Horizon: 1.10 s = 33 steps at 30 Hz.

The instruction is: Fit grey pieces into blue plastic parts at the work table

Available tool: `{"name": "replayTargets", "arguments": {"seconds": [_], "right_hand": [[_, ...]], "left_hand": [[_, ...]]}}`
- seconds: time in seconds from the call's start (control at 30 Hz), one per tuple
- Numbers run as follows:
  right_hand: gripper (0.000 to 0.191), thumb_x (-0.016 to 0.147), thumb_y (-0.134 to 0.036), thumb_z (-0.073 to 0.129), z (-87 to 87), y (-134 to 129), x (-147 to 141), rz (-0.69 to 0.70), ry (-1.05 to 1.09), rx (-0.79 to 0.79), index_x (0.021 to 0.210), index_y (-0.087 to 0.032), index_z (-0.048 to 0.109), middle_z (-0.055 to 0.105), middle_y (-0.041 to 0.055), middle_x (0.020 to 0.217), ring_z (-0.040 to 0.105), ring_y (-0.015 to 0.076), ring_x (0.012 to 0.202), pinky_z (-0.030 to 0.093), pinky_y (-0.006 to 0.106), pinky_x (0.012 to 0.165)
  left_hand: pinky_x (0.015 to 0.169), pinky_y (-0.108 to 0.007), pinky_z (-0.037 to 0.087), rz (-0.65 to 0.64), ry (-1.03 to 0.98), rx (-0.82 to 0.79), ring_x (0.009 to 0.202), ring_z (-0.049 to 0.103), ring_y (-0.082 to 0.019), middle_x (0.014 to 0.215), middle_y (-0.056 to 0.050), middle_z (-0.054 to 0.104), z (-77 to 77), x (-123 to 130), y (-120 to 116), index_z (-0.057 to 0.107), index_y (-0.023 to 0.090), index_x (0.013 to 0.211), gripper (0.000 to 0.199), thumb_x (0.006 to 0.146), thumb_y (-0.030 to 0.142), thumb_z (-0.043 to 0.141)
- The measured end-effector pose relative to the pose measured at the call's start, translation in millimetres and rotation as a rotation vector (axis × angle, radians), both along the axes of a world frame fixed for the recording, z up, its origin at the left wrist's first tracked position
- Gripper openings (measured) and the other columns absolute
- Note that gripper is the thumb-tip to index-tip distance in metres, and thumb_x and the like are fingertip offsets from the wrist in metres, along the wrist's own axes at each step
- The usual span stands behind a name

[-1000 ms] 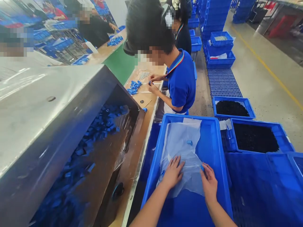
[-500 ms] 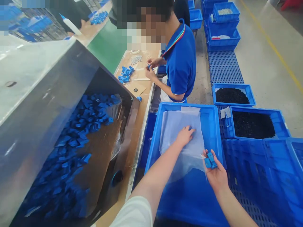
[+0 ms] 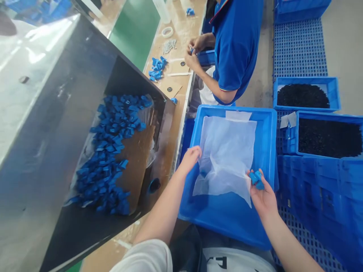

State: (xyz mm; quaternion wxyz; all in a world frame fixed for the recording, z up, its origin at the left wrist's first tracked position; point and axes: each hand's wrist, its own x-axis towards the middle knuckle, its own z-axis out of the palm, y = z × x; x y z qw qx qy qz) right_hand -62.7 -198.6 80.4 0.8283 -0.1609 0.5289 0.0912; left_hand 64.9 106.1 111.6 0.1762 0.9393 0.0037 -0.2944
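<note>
A thin, translucent white plastic sheet lies spread in a large blue tray. My left hand is at the sheet's left edge, its fingers closed together on that edge. On the opposite side, my right hand is palm up with a few small blue plastic parts held in its curled fingers. Its fingertips touch the sheet's right edge; whether they also pinch it I cannot tell. The sheet's near corner hangs just below this hand.
A metal box on the left workbench holds a heap of blue parts. A co-worker in a blue shirt sits ahead, handling a small part. Trays of black parts stand on the right, above stacked blue crates.
My left hand has moved from the top of the sheet back to its left edge. The sheet now lies more spread out. My right hand still holds the blue parts. The view has shifted.
</note>
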Motion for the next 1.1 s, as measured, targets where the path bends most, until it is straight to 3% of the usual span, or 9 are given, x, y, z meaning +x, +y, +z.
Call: {"name": "replayTargets", "arguments": {"seconds": [0.17,0.37,0.43,0.53,0.63,0.73,0.83,0.97,1.1], "right_hand": [[0.063,0.070,-0.036,0.089,4.8,16,-5,0.223,0.001,-0.237,0.127,-0.026,0.064,0.076,0.0040,0.110,0.074,0.0218,0.104,0.061,0.033,0.086],[0.034,0.084,-0.032,0.080,43.3,8,-21,0.392,-0.314,-1.401,0.114,-0.019,0.071,0.071,0.0106,0.114,0.067,0.0273,0.113,0.050,0.051,0.107],[0.025,0.083,-0.025,0.079,44.9,18,-22,0.454,-0.558,-1.536,0.107,-0.021,0.074,0.070,0.0101,0.114,0.068,0.0274,0.111,0.051,0.050,0.104],[0.019,0.088,-0.032,0.073,22.1,58,-20,0.813,-0.806,-1.240,0.104,-0.023,0.077,0.071,0.0109,0.115,0.068,0.0278,0.112,0.055,0.046,0.098],[0.035,0.084,-0.047,0.069,-25.1,104,-13,1.051,-0.720,-0.863,0.105,-0.020,0.079,0.075,0.0125,0.112,0.070,0.0310,0.109,0.055,0.048,0.098],[0.047,0.071,-0.053,0.073,-71.5,119,-8,1.068,-0.532,-0.788,0.101,-0.016,0.079,0.077,0.0134,0.108,0.069,0.0351,0.111,0.051,0.053,0.105],[0.054,0.063,-0.053,0.077,-93.5,102,-9,0.955,-0.354,-0.811,0.103,-0.016,0.077,0.076,0.0127,0.112,0.067,0.0349,0.114,0.053,0.050,0.104],[0.054,0.066,-0.045,0.083,-76.2,83,-1,0.590,-0.200,-0.651,0.112,-0.021,0.069,0.072,0.0039,0.103,0.071,0.0239,0.100,0.060,0.039,0.092],[0.040,0.075,-0.037,0.080,-11.5,140,44,0.389,-0.291,-0.506,0.111,-0.024,0.067,0.069,0.0011,0.101,0.072,0.0193,0.099,0.060,0.040,0.097]], "left_hand": [[0.078,-0.039,0.054,-0.118,0.157,0.336,0.086,0.072,-0.030,0.086,-0.012,0.071,-1.2,-69,-15,0.062,0.015,0.129,0.035,0.096,0.019,0.054],[0.071,-0.037,0.058,-0.168,0.258,0.427,0.086,0.076,-0.028,0.127,-0.025,0.062,-34.8,-97,-32,0.059,0.016,0.135,0.045,0.095,0.005,0.042],[0.073,-0.036,0.059,-0.194,0.256,0.409,0.091,0.076,-0.028,0.125,-0.022,0.064,-37.4,-98,-27,0.061,0.018,0.131,0.039,0.096,0.008,0.045],[0.075,-0.036,0.059,-0.226,0.219,0.393,0.093,0.075,-0.028,0.115,-0.018,0.067,-31.8,-99,-18,0.059,0.020,0.133,0.037,0.099,0.013,0.046],[0.072,-0.034,0.058,-0.238,0.200,0.414,0.088,0.075,-0.027,0.101,-0.015,0.069,-22.3,-108,-12,0.062,0.020,0.129,0.035,0.098,0.013,0.048],[0.067,-0.032,0.056,-0.235,0.214,0.471,0.085,0.074,-0.027,0.096,-0.016,0.068,-20.7,-124,-9,0.070,0.016,0.115,0.030,0.094,0.008,0.052],[0.061,-0.030,0.052,-0.219,0.224,0.533,0.083,0.071,-0.027,0.099,-0.018,0.066,-30.4,-145,-10,0.070,0.012,0.117,0.034,0.091,0.003,0.049],[0.061,-0.032,0.048,-0.236,0.219,0.537,0.087,0.065,-0.029,0.103,-0.017,0.062,-51.0,-169,-10,0.069,0.017,0.119,0.038,0.091,0.003,0.047],[0.066,-0.037,0.047,-0.242,0.177,0.492,0.105,0.058,-0.035,0.113,-0.020,0.060,-65.2,-185,-7,0.070,0.020,0.122,0.040,0.088,0.004,0.056]]}}
